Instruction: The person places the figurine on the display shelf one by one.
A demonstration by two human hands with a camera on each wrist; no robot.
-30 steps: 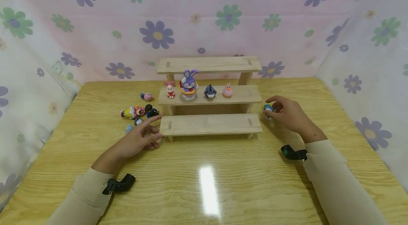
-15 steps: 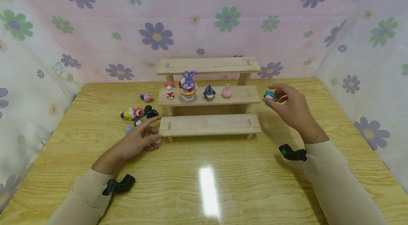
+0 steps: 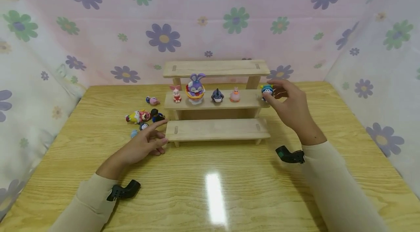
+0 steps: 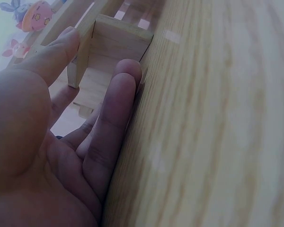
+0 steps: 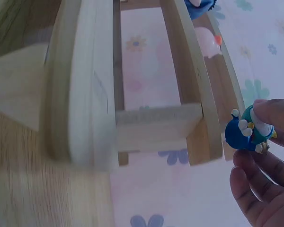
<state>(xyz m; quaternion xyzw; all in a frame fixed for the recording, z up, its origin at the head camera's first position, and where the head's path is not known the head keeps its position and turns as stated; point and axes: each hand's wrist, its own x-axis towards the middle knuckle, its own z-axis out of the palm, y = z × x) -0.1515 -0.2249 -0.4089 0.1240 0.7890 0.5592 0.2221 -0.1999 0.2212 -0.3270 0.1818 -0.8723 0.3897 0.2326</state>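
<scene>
My right hand (image 3: 288,109) pinches a small figurine with a blue hat and yellow horn-like tips (image 3: 267,91) between thumb and fingers, at the right end of the middle step (image 3: 249,99) of a wooden three-tier display stand. In the right wrist view this figurine (image 5: 248,130) overlaps the board's end. My left hand (image 3: 141,146) rests at the left end of the lowest step (image 3: 216,130), its index finger stretched to the board's edge and the other fingers loosely bent. The left wrist view shows fingertips (image 4: 68,40) against the board's end.
On the middle step stand a pink piglet figurine (image 3: 176,95), a purple rabbit in a basket (image 3: 195,89), a dark blue figurine (image 3: 217,96) and a pink bird-like one (image 3: 235,95). Several figurines (image 3: 137,116) lie left of the stand. A flowered cloth (image 3: 210,16) hangs behind.
My right hand has lifted the blue-hatted figurine from beside the stand and carried it up and left to the middle step's right end. My left hand has stayed in place.
</scene>
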